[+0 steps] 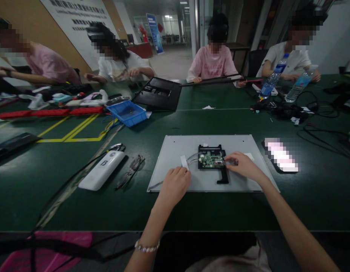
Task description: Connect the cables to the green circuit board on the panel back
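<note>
A grey metal panel (pixel 175 147) lies flat on the green table in front of me. A small green circuit board (pixel 211 158) in a black frame sits near its middle. My left hand (pixel 175 185) rests on the panel's near left part, fingertips by a white strip (pixel 183 161) and thin wires. My right hand (pixel 243 165) touches the right edge of the circuit board, fingers pinched at a small connector there. Whether it grips anything is hard to tell.
A white power bank (pixel 102 170) and glasses (pixel 129 172) lie to the left. A phone (pixel 281 155) lies right of the panel. A blue bin (pixel 129 112), a black back cover (pixel 158 94), bottles (pixel 273 81) and cables (pixel 288 109) stand farther off. Several people sit across the table.
</note>
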The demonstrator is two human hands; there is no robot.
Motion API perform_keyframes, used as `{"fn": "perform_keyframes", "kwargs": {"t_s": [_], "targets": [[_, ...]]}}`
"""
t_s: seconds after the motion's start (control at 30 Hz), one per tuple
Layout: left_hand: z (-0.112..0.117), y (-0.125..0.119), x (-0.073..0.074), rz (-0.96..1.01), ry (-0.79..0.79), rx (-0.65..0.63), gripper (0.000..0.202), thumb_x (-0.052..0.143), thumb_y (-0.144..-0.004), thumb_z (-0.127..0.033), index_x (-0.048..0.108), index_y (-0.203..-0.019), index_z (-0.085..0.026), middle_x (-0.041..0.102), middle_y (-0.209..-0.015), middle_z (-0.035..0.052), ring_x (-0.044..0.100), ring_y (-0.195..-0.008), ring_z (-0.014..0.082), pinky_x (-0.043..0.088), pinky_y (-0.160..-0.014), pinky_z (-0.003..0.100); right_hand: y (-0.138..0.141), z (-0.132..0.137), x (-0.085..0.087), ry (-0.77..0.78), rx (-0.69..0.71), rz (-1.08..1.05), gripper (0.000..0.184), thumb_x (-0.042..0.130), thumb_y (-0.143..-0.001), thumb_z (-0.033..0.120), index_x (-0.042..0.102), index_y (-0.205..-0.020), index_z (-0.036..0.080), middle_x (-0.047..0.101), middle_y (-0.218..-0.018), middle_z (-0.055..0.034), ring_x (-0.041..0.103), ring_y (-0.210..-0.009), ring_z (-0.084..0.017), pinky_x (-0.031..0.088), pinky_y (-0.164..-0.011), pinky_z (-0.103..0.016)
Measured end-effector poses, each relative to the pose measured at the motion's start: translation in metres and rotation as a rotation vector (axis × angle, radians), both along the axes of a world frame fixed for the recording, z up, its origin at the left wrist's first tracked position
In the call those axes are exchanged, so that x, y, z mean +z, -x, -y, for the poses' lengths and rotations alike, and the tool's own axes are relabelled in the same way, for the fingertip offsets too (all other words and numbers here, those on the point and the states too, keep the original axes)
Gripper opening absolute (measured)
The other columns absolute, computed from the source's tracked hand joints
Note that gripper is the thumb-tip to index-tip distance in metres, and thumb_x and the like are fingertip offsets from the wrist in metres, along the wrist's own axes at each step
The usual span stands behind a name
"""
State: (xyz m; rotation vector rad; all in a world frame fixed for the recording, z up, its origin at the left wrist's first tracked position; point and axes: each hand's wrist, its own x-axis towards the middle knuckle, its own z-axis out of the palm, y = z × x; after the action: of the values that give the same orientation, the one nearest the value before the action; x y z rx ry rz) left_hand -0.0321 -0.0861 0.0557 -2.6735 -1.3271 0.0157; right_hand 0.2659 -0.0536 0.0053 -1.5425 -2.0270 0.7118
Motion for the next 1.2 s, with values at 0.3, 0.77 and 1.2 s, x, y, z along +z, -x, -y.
{"fn": "perform_keyframes", "kwargs": {"t_s": [0.3,0.77,1.2], "targets": [[0.001,-0.001,-0.006,-0.022,-0.017,0.022,0.014,0.044,-0.088,-0.011,0.057,-0.087,-0.017,0.059,-0.089,0.0064,0.054,-0.084,0.0232,0.040,-0.073,0.036,-0.002,0.003,-0.005,0.057,-0.122,-0.186,0.013,0.057,-0.075,0.030,0.063,-0.081,0.020,0.065,-0.073,-0.0010,0.060,-0.068,-0.016,0.046,-0.064,-0.028],[-0.047,0.005,0.000,0.206,0.017,0.459,0.031,0.044,-0.091,-0.033,0.050,-0.117,-0.018,0.060,-0.103,0.0085,0.059,-0.093,0.0220,0.043,-0.076,0.030,-0.051,0.004,-0.016,-0.248,-0.485,0.184,0.030,0.049,-0.080,0.031,0.064,-0.103,0.018,0.058,-0.107,-0.0114,0.055,-0.095,-0.025,0.042,-0.085,-0.040],[-0.055,-0.004,-0.026,0.574,0.181,0.355,0.039,0.053,-0.082,-0.018,0.048,-0.121,-0.019,0.054,-0.105,0.0067,0.060,-0.081,0.0155,0.047,-0.077,0.027,-0.033,0.003,-0.013,-0.218,-0.352,0.098,0.024,0.047,-0.081,0.027,0.065,-0.096,0.020,0.059,-0.104,-0.0094,0.055,-0.095,-0.024,0.042,-0.089,-0.041]]}}
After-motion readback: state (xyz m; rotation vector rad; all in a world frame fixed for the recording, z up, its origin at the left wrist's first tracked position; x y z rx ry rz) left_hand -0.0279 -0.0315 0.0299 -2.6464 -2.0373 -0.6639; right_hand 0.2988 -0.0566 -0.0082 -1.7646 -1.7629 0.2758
